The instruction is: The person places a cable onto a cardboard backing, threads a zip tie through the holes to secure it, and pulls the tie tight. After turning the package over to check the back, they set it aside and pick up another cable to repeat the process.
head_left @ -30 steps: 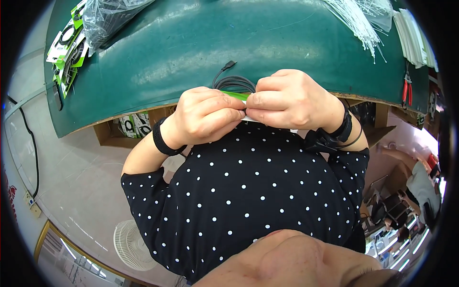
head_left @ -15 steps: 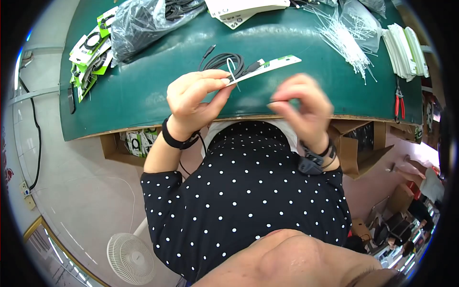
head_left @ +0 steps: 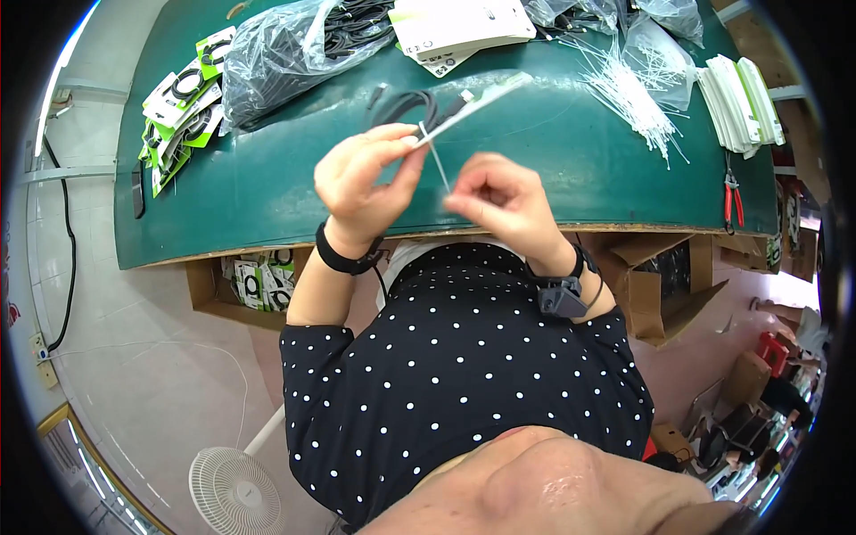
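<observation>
My left hand (head_left: pixel 370 183) pinches the near end of a white-and-green card (head_left: pixel 486 96), seen nearly edge-on and blurred. Against the card lies a coiled black cable (head_left: pixel 406 107) with a plug at its end. A white cable tie (head_left: pixel 436 163) loops round the coil and the card, its tail running down toward me. That tail is pinched between the thumb and fingers of my right hand (head_left: pixel 499 198), just right of the left one. Both hands are over the front part of the green table.
Packed cable cards (head_left: pixel 183 111) pile up at the left, beside a plastic bag of black cables (head_left: pixel 285 62). A stack of cards (head_left: pixel 459 31), loose cable ties (head_left: pixel 633 98), more cards (head_left: pixel 736 107) and red-handled pliers (head_left: pixel 732 201) lie farther right. Cardboard boxes (head_left: pixel 644 308) stand below the table edge.
My right hand has moved left and taken hold of the cable tie's tail. The loop round the coil looks smaller. The left hand keeps its pinch as the card tilts up slightly.
</observation>
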Available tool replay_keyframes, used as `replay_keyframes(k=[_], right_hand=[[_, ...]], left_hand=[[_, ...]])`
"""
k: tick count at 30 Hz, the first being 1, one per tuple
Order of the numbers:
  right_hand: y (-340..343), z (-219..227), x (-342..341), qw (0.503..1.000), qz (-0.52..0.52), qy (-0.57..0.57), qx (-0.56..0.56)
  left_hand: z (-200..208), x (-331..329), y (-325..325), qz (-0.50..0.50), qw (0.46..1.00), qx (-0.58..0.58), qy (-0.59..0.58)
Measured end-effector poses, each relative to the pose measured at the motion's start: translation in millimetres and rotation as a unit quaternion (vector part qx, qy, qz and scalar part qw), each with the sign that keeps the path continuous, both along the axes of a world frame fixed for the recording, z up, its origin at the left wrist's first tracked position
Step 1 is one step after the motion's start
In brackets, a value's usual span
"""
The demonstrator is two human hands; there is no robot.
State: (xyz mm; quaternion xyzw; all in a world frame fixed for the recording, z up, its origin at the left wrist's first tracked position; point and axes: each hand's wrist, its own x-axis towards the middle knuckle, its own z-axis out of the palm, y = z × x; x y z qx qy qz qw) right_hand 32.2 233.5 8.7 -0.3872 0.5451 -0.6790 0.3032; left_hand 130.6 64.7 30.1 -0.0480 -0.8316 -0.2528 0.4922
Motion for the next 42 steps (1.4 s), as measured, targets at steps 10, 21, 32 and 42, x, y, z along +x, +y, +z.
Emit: replay_keyframes(k=[10,21,32,42], right_hand=[[-0.1,13.4,-6.2,0.987,0.048,-0.141,0.06],[-10.9,6.6,2.3,0.973,0.071,-0.214,-0.043],[-4.9,0.5,5.3,0.983,0.031,-0.182,0.0],[19.6,-20.5,-3.7,0.998,0.038,0.038,0.042]], left_hand=[[8.4,-1.3,6.1,-0.03,0.998,-0.062,0.002],[-15.2,9.0,1.6,-0.007,0.998,-0.06,-0.024],[-25.2,7.0,7.5,0.0,0.994,-0.094,-0.048],[-26.7,25.2,17.1,-0.039,0.992,-0.089,-0.086]])
